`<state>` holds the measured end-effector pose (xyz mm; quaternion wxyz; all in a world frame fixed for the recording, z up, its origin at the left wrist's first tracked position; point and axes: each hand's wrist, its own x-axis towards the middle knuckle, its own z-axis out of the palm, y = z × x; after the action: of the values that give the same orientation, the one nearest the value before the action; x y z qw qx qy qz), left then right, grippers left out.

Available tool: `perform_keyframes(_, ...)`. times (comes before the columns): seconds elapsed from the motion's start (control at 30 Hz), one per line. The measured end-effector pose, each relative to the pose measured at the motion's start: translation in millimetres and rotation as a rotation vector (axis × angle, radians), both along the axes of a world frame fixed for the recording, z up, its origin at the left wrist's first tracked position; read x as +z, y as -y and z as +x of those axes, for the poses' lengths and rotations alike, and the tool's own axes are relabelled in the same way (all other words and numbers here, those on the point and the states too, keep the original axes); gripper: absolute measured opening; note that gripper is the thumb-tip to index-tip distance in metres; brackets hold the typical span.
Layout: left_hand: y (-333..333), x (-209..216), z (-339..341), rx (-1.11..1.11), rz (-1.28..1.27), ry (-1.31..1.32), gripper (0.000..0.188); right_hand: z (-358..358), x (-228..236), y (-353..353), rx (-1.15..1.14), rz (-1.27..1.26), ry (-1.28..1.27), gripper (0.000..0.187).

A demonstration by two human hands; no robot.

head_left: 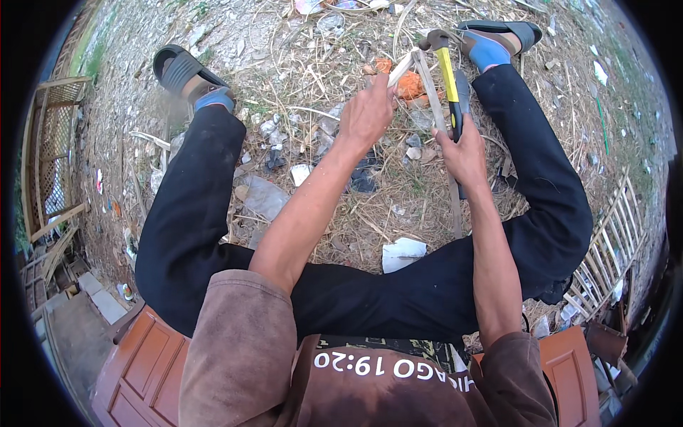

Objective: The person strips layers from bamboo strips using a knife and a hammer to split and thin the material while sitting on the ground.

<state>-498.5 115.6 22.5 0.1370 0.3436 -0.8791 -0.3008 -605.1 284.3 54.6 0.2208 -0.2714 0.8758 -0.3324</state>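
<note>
My left hand [368, 114] is closed round one end of a pale, flat strip of wood or bamboo [404, 65]. The strip folds sharply at its far end, and its longer, greyer part runs back toward me past my right hand. My right hand [462, 153] grips a hammer [447, 75] with a yellow and black handle, its head pointing away from me. Beside the handle, in the same hand, is a flat grey blade [462, 91]; its grip is mostly hidden. The right thumb lies against the long strip. An orange lump [410, 85] lies on the ground behind the strip.
Dry straw, stones and scraps cover the ground between my spread legs. A white broken piece [403, 254] lies close to me. A slatted frame [610, 245] lies at right, a lattice panel [57, 153] stands at left. Below me is a reddish-brown panelled board [146, 363].
</note>
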Motion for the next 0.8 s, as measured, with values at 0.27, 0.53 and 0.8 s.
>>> perform_keyframes(0.27,16,20,-7,-0.02,-0.096,-0.043,0.021,-17,6,12,0.051,-0.024,-0.044,0.039)
perform_keyframes(0.53,79,126,-16,-0.101,-0.407,-0.155,0.024,-36,88,67,0.133,-0.206,-0.208,0.04)
perform_keyframes(0.8,93,175,-4,-0.036,-0.552,-0.236,0.021,-47,163,72,0.282,-0.229,-0.182,0.036)
